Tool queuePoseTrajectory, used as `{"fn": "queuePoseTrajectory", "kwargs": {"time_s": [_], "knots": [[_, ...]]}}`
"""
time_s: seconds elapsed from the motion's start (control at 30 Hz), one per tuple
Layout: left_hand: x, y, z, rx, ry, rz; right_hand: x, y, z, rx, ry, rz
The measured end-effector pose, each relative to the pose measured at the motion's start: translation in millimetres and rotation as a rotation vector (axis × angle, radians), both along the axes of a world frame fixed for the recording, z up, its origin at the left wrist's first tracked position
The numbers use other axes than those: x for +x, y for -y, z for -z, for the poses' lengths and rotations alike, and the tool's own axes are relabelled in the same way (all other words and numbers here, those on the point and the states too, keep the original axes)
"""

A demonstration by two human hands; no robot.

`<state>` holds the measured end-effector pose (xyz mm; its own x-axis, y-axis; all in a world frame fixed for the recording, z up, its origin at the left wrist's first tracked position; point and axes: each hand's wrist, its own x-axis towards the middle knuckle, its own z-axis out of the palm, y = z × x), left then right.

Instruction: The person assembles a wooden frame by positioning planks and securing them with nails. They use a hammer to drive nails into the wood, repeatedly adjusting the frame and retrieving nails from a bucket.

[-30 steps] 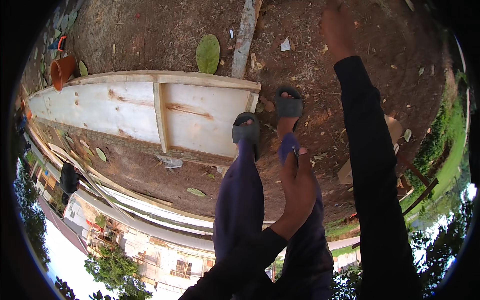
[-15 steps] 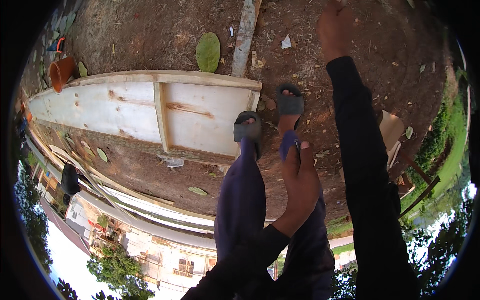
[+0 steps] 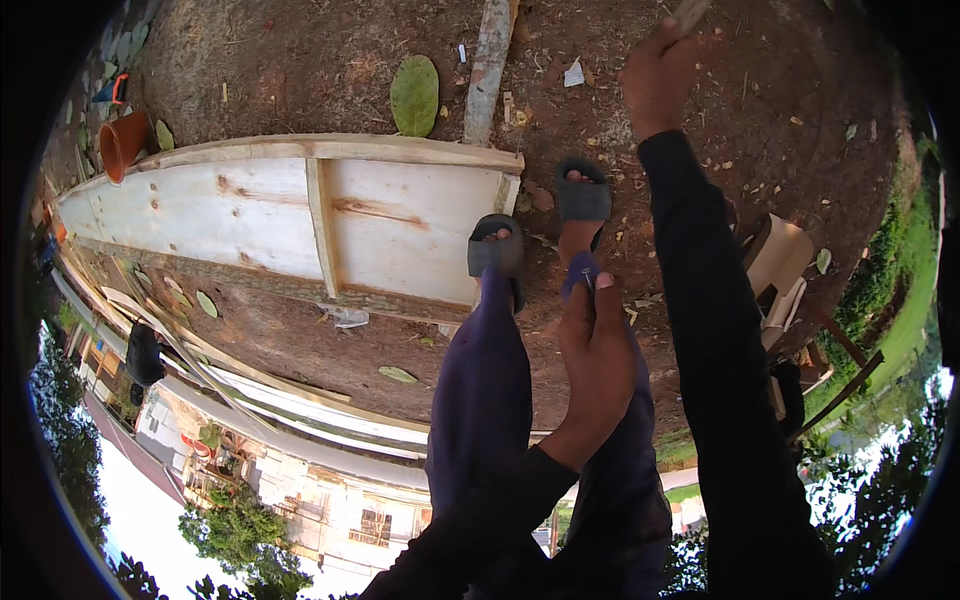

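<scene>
Left hand (image 3: 598,345), centre frame, pinches a small nail (image 3: 587,278) between fingertips. Right hand (image 3: 658,78), upper right, is closed round a wooden handle (image 3: 690,12). Plywood formwork panel (image 3: 280,215) lies left.

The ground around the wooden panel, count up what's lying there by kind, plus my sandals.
Wooden panel: 1
Sandals: 2
Orange pot: 1
Large green leaf: 1
Pole: 1
Total: 6

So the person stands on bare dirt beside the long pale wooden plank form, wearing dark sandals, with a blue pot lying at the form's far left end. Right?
Not quite: in the head view the pot at the left end of the long pale wooden plank form is terracotta orange, not blue. The dark sandals and bare dirt are as stated.
</scene>
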<state>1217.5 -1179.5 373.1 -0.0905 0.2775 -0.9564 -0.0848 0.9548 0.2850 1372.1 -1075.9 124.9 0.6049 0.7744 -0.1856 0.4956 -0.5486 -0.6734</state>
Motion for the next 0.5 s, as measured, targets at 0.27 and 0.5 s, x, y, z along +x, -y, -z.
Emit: {"fn": "queuePoseTrajectory", "kwargs": {"time_s": [0.27,0.5], "knots": [[-12,3,7,-0.016,-0.047,-0.034,-22,0,-63,-0.394,-0.334,-0.255],[-3,11,0,-0.019,-0.037,-0.015,-44,61,0,-0.265,-0.080,-0.059]]}}
